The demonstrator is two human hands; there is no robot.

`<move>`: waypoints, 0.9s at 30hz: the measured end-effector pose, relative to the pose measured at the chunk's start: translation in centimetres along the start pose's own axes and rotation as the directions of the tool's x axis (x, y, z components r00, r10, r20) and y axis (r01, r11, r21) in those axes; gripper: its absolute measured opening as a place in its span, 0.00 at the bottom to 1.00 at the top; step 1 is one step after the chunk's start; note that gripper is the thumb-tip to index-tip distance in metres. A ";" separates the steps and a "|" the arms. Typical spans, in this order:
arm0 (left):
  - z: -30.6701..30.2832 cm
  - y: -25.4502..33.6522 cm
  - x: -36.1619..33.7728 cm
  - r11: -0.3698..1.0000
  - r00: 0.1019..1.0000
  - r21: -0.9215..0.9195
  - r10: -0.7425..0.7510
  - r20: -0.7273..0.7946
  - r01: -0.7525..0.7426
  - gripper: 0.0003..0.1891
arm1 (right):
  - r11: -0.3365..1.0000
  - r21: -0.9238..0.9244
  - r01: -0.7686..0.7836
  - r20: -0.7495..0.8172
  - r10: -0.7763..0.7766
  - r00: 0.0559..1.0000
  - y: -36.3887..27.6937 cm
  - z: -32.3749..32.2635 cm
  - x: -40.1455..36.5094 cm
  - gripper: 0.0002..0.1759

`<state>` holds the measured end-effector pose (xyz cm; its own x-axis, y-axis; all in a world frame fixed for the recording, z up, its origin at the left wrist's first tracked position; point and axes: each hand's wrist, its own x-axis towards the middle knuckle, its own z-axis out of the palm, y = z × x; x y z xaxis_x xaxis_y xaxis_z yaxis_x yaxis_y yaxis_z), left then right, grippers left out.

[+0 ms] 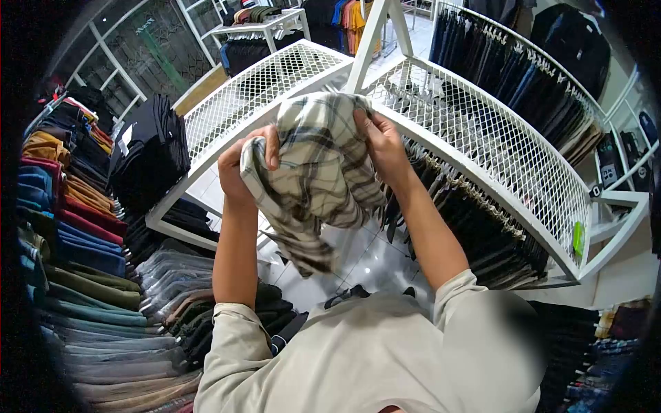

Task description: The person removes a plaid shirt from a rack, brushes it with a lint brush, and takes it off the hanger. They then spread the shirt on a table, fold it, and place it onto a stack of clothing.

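A cream plaid shirt [320, 165] with dark grey and brown lines hangs bunched in the air in front of my chest. My left hand [246, 164] is closed on its left edge, the fingers curled over the cloth. On the other side my right hand [383, 146] pinches the shirt's upper right part, thumb and fingers pressed together. Loose folds drop between the two hands, and the lower end dangles over the tiled floor. The bunching hides the shirt's collar and sleeves.
White mesh-topped racks [482, 131] stand just beyond my hands, with dark trousers [475, 227] hanging below the right one. Black folded garments [148, 141] lie on the left rack. Stacked coloured clothes [89, 241] line the left side. A green tag [578, 238] sits at the right rack's end.
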<state>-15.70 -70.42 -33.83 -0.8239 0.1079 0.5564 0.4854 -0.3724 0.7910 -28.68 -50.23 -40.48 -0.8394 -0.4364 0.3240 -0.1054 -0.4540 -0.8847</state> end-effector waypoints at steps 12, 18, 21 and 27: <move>-8.5 -6.7 -6.2 0.582 0.775 0.514 -0.438 -0.455 0.630 0.51 | 0.976 -0.159 0.148 -0.143 -0.171 0.975 -1.1 1.6 -1.4 0.16; -0.1 -5.6 0.7 0.839 0.816 -0.043 -0.539 -0.211 0.543 0.21 | 0.922 -0.319 0.217 -0.161 -0.278 0.947 -1.5 1.7 -3.4 0.14; 2.0 -4.7 3.2 0.895 0.886 0.105 -0.403 -0.229 0.434 0.17 | 0.936 -0.232 0.265 -0.152 -0.304 0.940 -1.2 0.0 -4.1 0.15; 4.2 0.2 7.7 0.918 0.967 0.305 -0.245 -0.063 0.253 0.19 | 0.804 -0.542 0.244 0.140 -0.199 0.970 0.8 -5.2 -7.5 0.24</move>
<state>-20.74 -65.82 -28.31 -0.9345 0.1380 0.3281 0.3267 -0.0336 0.9445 -25.25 -43.34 -45.33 -0.7184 -0.4415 0.5375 -0.5781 -0.0507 -0.8144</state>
